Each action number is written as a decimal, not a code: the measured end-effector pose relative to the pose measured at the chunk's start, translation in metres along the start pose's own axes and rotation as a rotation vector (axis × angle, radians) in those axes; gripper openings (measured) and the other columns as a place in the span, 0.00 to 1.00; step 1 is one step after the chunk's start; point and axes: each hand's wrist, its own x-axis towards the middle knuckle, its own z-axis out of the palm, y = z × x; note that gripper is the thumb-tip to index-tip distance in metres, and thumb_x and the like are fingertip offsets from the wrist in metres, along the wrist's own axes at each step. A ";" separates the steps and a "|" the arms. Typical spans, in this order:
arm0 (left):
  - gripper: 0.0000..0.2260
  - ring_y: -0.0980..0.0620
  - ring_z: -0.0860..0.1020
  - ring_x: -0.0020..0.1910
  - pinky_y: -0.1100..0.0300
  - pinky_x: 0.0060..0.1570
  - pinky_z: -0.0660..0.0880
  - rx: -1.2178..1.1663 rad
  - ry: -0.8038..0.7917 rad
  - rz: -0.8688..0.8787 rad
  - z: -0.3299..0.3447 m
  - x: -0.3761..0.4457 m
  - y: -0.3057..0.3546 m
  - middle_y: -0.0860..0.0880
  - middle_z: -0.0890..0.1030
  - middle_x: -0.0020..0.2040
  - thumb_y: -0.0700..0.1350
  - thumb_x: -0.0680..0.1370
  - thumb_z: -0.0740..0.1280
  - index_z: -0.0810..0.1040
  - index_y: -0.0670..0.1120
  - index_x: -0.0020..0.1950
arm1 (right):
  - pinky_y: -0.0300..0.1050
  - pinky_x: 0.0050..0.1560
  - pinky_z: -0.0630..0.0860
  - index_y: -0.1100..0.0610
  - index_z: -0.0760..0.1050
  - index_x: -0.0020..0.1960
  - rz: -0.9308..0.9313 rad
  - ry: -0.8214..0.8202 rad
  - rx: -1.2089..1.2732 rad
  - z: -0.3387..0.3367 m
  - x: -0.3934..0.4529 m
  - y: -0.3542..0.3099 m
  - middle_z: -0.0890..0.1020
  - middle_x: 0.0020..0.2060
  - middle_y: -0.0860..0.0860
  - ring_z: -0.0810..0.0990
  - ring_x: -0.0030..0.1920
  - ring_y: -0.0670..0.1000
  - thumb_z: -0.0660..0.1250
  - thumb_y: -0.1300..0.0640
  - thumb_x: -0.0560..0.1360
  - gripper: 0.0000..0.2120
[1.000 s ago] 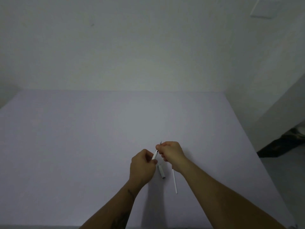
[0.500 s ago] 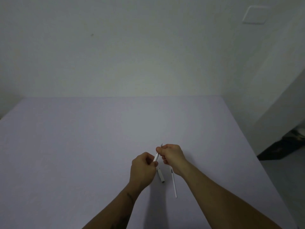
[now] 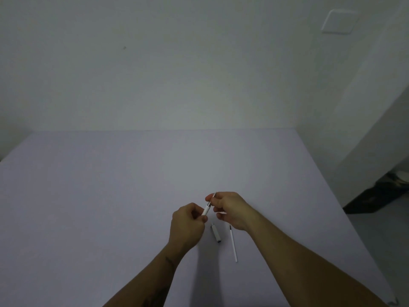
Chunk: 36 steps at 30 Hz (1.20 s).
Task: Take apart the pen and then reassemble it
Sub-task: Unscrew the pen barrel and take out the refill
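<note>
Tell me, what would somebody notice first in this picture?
Two bare hands meet over a pale purple table: the left hand grips a white pen barrel and the right hand pinches its tip. Below them, on the table, lie a short white cap and a thin white refill.

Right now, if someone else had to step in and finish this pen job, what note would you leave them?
Left hand: closed around the white pen barrel.
Right hand: pinching the metal tip at the barrel's front end.
On the table: the cap and the thin refill, lying apart, just near of the hands.
Done: cap off, refill out.
Left: whether the tip is coming off or going on cannot be told; then refill in, cap on.
</note>
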 end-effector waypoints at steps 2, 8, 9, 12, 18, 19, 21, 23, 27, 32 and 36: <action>0.08 0.53 0.79 0.34 0.63 0.37 0.74 0.003 -0.004 0.000 -0.001 -0.001 0.000 0.53 0.80 0.33 0.40 0.73 0.73 0.78 0.51 0.39 | 0.45 0.46 0.78 0.57 0.83 0.50 0.020 -0.046 -0.015 -0.005 -0.003 -0.003 0.81 0.50 0.56 0.77 0.48 0.53 0.64 0.63 0.79 0.09; 0.07 0.54 0.78 0.33 0.64 0.35 0.73 0.005 -0.024 0.005 0.001 -0.004 0.003 0.52 0.80 0.33 0.40 0.72 0.74 0.78 0.51 0.38 | 0.44 0.40 0.76 0.61 0.81 0.50 0.027 0.054 0.013 -0.005 -0.006 0.001 0.79 0.45 0.57 0.75 0.42 0.52 0.68 0.61 0.77 0.05; 0.08 0.54 0.78 0.33 0.64 0.35 0.73 0.006 -0.025 0.006 0.001 -0.005 0.003 0.52 0.80 0.33 0.40 0.72 0.73 0.78 0.51 0.38 | 0.44 0.41 0.76 0.60 0.82 0.50 0.024 0.045 0.036 -0.005 -0.007 0.002 0.80 0.47 0.57 0.75 0.43 0.52 0.67 0.63 0.78 0.05; 0.09 0.53 0.78 0.33 0.64 0.35 0.73 0.011 -0.022 0.011 0.002 -0.006 0.003 0.52 0.80 0.33 0.40 0.72 0.73 0.78 0.52 0.37 | 0.44 0.42 0.76 0.59 0.82 0.50 0.037 0.003 0.101 -0.007 -0.010 0.005 0.81 0.50 0.57 0.76 0.47 0.54 0.64 0.64 0.79 0.09; 0.09 0.53 0.78 0.33 0.64 0.35 0.73 0.009 -0.027 0.011 0.002 -0.010 0.005 0.52 0.80 0.33 0.40 0.72 0.74 0.78 0.52 0.37 | 0.44 0.41 0.76 0.61 0.82 0.51 0.044 0.049 0.059 -0.004 -0.012 0.009 0.80 0.47 0.57 0.75 0.45 0.53 0.67 0.62 0.77 0.06; 0.09 0.53 0.78 0.33 0.64 0.35 0.73 0.009 -0.026 0.007 0.002 -0.010 0.005 0.52 0.80 0.33 0.40 0.72 0.74 0.78 0.51 0.37 | 0.44 0.42 0.76 0.60 0.82 0.50 0.035 0.035 0.061 -0.004 -0.013 0.009 0.80 0.48 0.57 0.75 0.46 0.53 0.65 0.63 0.78 0.07; 0.08 0.54 0.78 0.33 0.64 0.34 0.72 0.010 -0.023 -0.004 0.002 -0.011 0.004 0.52 0.79 0.33 0.40 0.72 0.74 0.78 0.51 0.38 | 0.45 0.44 0.76 0.59 0.83 0.51 0.035 0.004 0.070 -0.004 -0.014 0.009 0.81 0.49 0.57 0.76 0.47 0.54 0.63 0.65 0.79 0.09; 0.09 0.54 0.78 0.33 0.65 0.34 0.71 0.007 -0.020 -0.011 0.001 -0.013 0.002 0.52 0.79 0.33 0.40 0.73 0.74 0.77 0.51 0.37 | 0.45 0.43 0.77 0.60 0.81 0.55 0.062 -0.007 0.071 -0.003 -0.014 0.010 0.81 0.48 0.57 0.76 0.46 0.53 0.65 0.63 0.78 0.08; 0.09 0.55 0.78 0.32 0.64 0.33 0.71 0.001 -0.025 -0.021 0.000 -0.016 -0.001 0.53 0.80 0.33 0.40 0.72 0.74 0.78 0.52 0.37 | 0.43 0.39 0.76 0.61 0.81 0.51 0.076 0.048 0.004 0.002 -0.012 0.014 0.79 0.46 0.57 0.76 0.43 0.52 0.67 0.60 0.77 0.06; 0.11 0.55 0.79 0.33 0.64 0.34 0.73 0.011 -0.013 -0.039 0.001 -0.017 -0.006 0.53 0.80 0.33 0.40 0.72 0.74 0.77 0.54 0.36 | 0.43 0.40 0.76 0.59 0.81 0.55 0.096 -0.038 0.088 -0.001 -0.012 0.017 0.81 0.49 0.58 0.76 0.44 0.53 0.65 0.65 0.78 0.10; 0.11 0.55 0.79 0.33 0.65 0.34 0.74 0.021 -0.001 -0.042 0.003 -0.016 -0.005 0.54 0.80 0.34 0.41 0.71 0.74 0.76 0.55 0.36 | 0.43 0.38 0.75 0.61 0.80 0.55 0.110 -0.012 0.055 -0.001 -0.011 0.019 0.79 0.45 0.57 0.76 0.42 0.52 0.67 0.60 0.77 0.09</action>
